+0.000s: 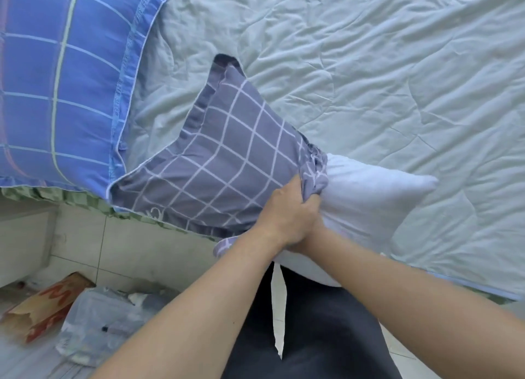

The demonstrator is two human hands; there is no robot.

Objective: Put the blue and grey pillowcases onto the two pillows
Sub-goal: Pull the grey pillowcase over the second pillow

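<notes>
A blue checked pillowcase (65, 80) covers one pillow lying at the bed's left end. The grey checked pillowcase (221, 163) is pulled over most of a white pillow (366, 197), whose bare end sticks out to the right. My left hand (289, 211) grips the bunched open edge of the grey case where it meets the bare pillow. My right hand (305, 243) reaches in under my left hand against the pillow. Its fingers are hidden.
A pale green quilt (369, 66) covers the bed. A tiled floor (127, 251) lies below the bed edge, with a brown paper bag (42, 307) and a plastic bag (105, 322) on it. My dark trousers fill the bottom centre.
</notes>
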